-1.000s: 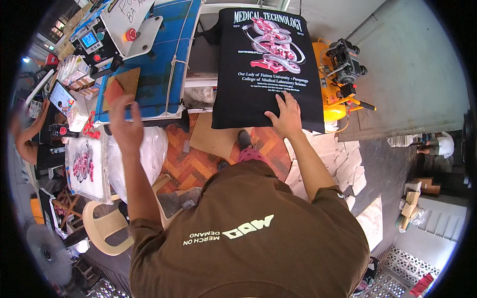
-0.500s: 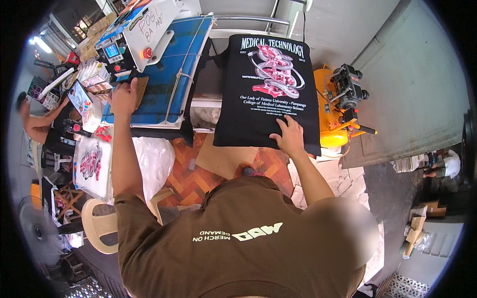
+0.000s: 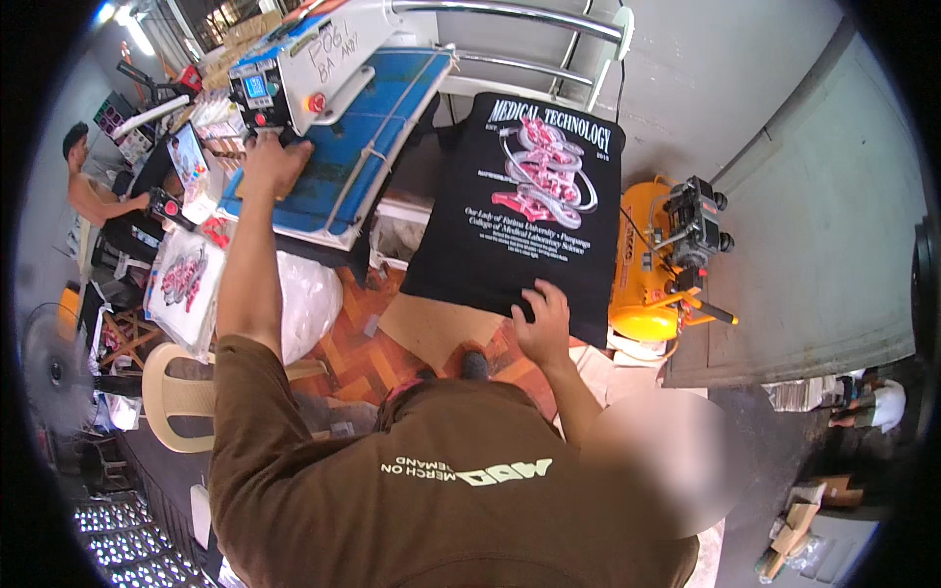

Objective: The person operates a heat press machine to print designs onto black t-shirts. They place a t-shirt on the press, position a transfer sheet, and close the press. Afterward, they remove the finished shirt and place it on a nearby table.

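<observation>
A black T-shirt (image 3: 490,265) with a pink and white print lies flat on the platen in front of me. My right hand (image 3: 541,318) is spread over its near edge, fingertips on the cloth, holding nothing. To the left stands a heat press (image 3: 294,73) with a white housing, a small lit screen and a red button. My left hand (image 3: 272,165) is closed on a dark handle (image 3: 284,135) below that control box; the fingers are partly hidden. A blue board (image 3: 363,127) tied with cord lies beside the press housing, under my left hand's side.
A yellow air compressor (image 3: 647,279) stands right of the shirt. At left are a printed white sheet stack (image 3: 183,284), a beige chair (image 3: 172,407), a fan (image 3: 59,372) and another person (image 3: 98,201). A cardboard sheet (image 3: 431,328) lies on the floor. Another person (image 3: 887,407) is far right.
The whole view has shifted and tilted. My right hand has slid back from the print's lower text to the shirt's near edge. My left hand stays at the press.
</observation>
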`<action>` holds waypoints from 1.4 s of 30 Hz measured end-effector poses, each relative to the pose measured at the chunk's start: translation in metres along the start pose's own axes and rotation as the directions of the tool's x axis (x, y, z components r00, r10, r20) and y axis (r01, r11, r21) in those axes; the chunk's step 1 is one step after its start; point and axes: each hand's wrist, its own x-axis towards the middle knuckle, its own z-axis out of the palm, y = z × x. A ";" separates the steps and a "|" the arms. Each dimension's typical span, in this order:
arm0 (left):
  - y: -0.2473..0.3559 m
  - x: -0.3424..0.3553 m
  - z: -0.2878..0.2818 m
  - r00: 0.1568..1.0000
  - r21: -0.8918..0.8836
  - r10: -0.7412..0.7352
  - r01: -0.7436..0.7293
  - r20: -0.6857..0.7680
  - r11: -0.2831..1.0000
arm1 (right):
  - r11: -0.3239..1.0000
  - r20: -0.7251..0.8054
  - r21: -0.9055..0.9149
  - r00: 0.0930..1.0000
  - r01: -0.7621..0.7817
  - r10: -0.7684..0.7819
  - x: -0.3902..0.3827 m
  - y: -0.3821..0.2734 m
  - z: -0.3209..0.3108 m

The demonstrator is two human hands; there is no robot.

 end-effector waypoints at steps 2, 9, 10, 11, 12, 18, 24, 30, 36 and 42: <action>0.008 -0.009 0.000 0.998 0.068 0.044 -0.040 -0.054 0.997 | 0.998 0.006 0.064 1.000 -0.016 0.016 -0.006 -0.010 0.000; 0.086 -0.077 -0.035 0.979 -0.110 0.199 -0.203 -0.040 0.973 | 0.971 0.008 0.239 1.000 0.013 -0.015 0.060 -0.070 -0.006; 0.084 -0.092 -0.018 0.934 -0.319 0.289 -0.344 -0.209 0.883 | 0.964 0.009 0.265 1.000 0.026 -0.029 0.077 -0.080 -0.006; 0.092 -0.110 -0.013 0.892 -0.325 0.322 -0.421 -0.316 0.847 | 0.957 -0.002 0.283 0.998 0.059 -0.061 0.095 -0.090 -0.005; 0.092 -0.127 -0.028 0.824 -0.472 0.464 -0.566 -0.324 0.676 | 0.952 -0.018 0.295 0.997 0.077 -0.075 0.112 -0.096 -0.006; -0.061 -0.183 -0.016 0.971 -0.799 0.097 -0.233 -0.216 0.555 | 0.982 -0.196 0.080 0.969 0.169 -0.151 0.198 -0.157 0.019; -0.293 -0.318 0.107 0.868 -0.318 -0.172 0.346 0.467 0.883 | 0.967 -0.483 0.246 0.856 -0.068 0.183 0.258 -0.168 0.059; -0.420 -0.595 0.222 0.345 -0.088 -0.163 0.609 0.925 0.788 | 0.785 -0.770 -0.189 0.586 -0.590 0.255 0.256 -0.132 0.053; -0.362 -0.549 0.232 0.047 -0.041 0.008 0.767 0.999 0.640 | 0.783 -0.840 -0.096 0.472 -0.614 0.267 0.246 -0.078 -0.004; -0.324 -0.402 0.285 0.296 -0.291 0.082 0.782 0.952 0.551 | 0.818 -0.869 -0.129 0.461 -0.561 0.180 0.250 -0.056 -0.015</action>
